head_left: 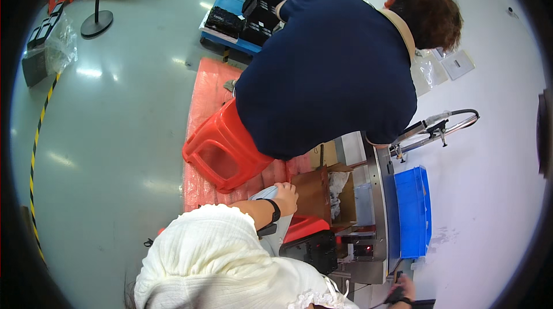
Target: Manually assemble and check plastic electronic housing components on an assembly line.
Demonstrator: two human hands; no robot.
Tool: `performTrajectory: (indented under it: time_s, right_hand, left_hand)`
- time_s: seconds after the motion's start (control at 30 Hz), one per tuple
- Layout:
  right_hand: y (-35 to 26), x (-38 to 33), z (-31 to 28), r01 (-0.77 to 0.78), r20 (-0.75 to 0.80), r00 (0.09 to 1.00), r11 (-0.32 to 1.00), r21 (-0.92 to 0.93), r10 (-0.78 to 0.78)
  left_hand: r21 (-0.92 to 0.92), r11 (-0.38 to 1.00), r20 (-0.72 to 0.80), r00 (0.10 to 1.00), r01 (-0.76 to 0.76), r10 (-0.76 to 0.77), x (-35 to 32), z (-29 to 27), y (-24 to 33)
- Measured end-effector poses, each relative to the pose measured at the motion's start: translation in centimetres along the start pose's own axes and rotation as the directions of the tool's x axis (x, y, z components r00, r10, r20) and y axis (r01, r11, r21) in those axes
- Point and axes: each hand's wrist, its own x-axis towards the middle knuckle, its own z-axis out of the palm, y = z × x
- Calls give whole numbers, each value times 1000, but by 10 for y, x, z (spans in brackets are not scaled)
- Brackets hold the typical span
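Observation:
My left hand [285,198] rests on my knee, on pale grey-blue trouser cloth [281,229], with a black band round its wrist. Its fingers lie bent over the cloth and hold nothing that I can see. Down at the lower right, my right hand [406,287] is beside the near end of a metal-edged workbench [377,211]. Its fingers are closed round a small dark object [396,295] whose kind I cannot make out. Part of that hand is blurred.
A co-worker in a dark blue shirt [328,72] sits ahead on a red plastic stool [227,147], leaning toward a cart [230,42] of black parts. A blue bin [413,211] stands beyond the bench. An open cardboard box [311,192] sits below it.

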Motion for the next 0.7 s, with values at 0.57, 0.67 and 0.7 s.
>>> performTrajectory:
  time_s: [0.57, 0.67, 0.7]
  right_hand:
    - [-283, -53, -14, 317, -83, 792, 523, -791, -605]
    - [-267, 5, 36, 345, -32, 807, 515, -785, -589]
    - [-261, 25, 54, 386, 31, 818, 510, -769, -574]
  left_hand:
    - [34, 998, 108, 992, 62, -65, 49, -4, 35]
    - [106, 993, 172, 983, 47, -64, 56, -4, 41]
    - [128, 990, 205, 975, 55, -81, 59, -5, 43]
